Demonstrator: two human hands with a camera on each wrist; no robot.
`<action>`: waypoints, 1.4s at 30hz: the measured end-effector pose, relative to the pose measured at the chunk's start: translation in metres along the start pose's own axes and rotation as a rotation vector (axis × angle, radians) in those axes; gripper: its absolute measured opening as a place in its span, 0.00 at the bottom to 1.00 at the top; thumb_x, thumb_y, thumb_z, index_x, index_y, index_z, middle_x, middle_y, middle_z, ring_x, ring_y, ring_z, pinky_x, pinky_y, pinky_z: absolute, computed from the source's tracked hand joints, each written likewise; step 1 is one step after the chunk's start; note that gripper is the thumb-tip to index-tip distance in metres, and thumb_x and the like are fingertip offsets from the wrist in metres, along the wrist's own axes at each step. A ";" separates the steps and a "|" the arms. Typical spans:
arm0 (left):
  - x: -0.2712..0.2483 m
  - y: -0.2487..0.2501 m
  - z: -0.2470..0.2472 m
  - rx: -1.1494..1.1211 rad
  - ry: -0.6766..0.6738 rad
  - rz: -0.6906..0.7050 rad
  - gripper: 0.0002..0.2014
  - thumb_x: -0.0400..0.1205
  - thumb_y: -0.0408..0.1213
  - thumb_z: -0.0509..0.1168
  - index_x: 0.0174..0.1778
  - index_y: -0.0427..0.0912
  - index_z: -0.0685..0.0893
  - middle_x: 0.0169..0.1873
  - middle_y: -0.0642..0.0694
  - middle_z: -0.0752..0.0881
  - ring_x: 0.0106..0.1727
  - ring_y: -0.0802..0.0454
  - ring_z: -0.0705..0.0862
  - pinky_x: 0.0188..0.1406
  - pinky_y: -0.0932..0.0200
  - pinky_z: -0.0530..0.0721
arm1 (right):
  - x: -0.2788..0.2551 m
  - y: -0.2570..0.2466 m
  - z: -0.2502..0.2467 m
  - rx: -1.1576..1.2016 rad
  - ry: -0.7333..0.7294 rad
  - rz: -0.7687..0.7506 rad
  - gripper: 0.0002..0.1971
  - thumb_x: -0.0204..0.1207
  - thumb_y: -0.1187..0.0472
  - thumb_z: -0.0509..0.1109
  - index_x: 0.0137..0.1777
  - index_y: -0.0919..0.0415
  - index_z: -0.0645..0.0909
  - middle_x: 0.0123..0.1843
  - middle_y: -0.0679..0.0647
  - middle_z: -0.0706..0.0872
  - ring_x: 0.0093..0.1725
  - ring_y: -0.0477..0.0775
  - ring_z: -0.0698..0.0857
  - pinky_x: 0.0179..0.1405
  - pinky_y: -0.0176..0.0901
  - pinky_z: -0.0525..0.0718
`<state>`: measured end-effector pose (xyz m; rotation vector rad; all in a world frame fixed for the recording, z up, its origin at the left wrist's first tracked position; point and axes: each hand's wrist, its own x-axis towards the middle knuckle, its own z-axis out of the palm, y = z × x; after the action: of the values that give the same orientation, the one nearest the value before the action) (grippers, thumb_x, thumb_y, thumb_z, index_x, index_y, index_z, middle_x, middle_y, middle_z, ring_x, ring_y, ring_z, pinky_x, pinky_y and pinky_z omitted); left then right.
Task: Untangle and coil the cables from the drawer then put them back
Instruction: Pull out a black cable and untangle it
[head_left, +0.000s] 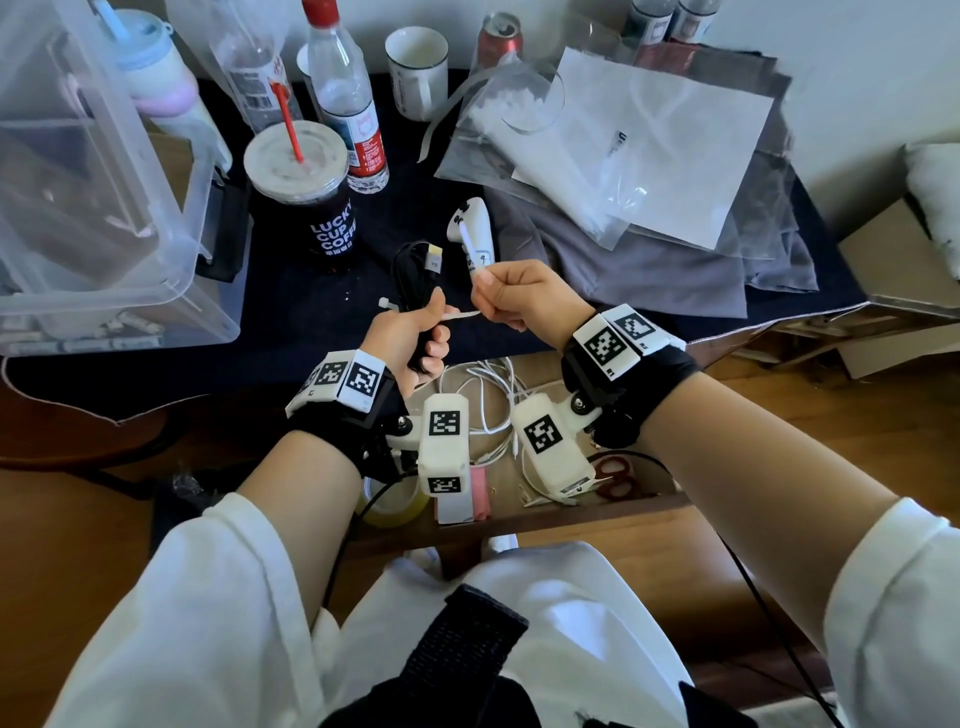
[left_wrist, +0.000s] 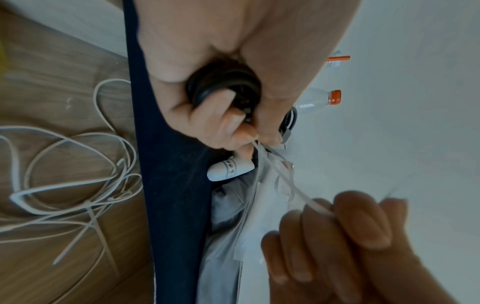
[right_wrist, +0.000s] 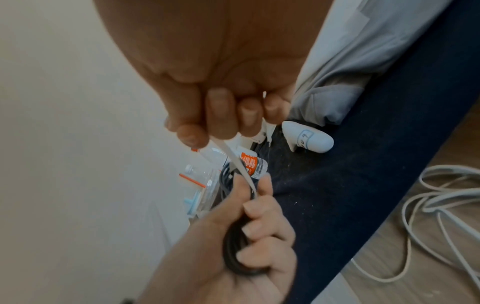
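My left hand (head_left: 415, 332) grips a coiled black cable (head_left: 413, 275) above the table's front edge; its plug end (head_left: 434, 260) sticks up past the loops. A white zip tie (head_left: 460, 315) wraps the coil, its head (head_left: 385, 302) showing at the left. My right hand (head_left: 511, 301) pinches the tie's tail, which stretches taut between the two hands. In the left wrist view the black cable (left_wrist: 223, 84) sits inside the fist and the zip tie (left_wrist: 291, 185) runs to the right fingers (left_wrist: 319, 218). Loose white cables (head_left: 483, 400) lie in the open drawer (head_left: 649, 499) below.
A white controller (head_left: 470, 228) lies on the dark cloth just beyond the hands. A coffee cup (head_left: 301, 182), bottles (head_left: 348, 104), a mug (head_left: 418, 73) and a clear bin (head_left: 98, 208) stand left and behind. Plastic bags (head_left: 623, 145) lie right. Scissors (head_left: 615, 475) and tape (head_left: 395, 504) are in the drawer.
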<state>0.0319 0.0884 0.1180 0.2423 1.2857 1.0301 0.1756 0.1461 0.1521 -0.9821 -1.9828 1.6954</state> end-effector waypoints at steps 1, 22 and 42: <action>0.000 0.001 0.000 0.007 0.014 0.016 0.12 0.84 0.46 0.61 0.43 0.40 0.79 0.22 0.52 0.71 0.16 0.62 0.68 0.13 0.72 0.63 | -0.001 -0.001 0.001 -0.007 -0.017 0.005 0.22 0.85 0.67 0.52 0.26 0.58 0.68 0.13 0.43 0.70 0.16 0.39 0.66 0.22 0.24 0.65; -0.004 0.000 0.018 0.412 0.025 0.099 0.12 0.79 0.23 0.55 0.32 0.38 0.78 0.15 0.54 0.68 0.16 0.60 0.63 0.15 0.71 0.57 | 0.012 -0.032 0.010 -0.442 -0.089 0.292 0.26 0.82 0.56 0.60 0.20 0.61 0.62 0.07 0.45 0.65 0.12 0.42 0.68 0.20 0.23 0.67; -0.008 0.000 0.020 0.519 0.070 0.137 0.08 0.78 0.24 0.54 0.39 0.39 0.77 0.23 0.48 0.65 0.15 0.60 0.61 0.14 0.71 0.56 | 0.011 -0.029 0.011 -0.368 -0.082 0.330 0.26 0.81 0.59 0.61 0.19 0.61 0.64 0.07 0.45 0.65 0.10 0.44 0.63 0.15 0.26 0.62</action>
<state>0.0501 0.0900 0.1294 0.7021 1.6045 0.8070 0.1530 0.1446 0.1756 -1.4568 -2.3461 1.5751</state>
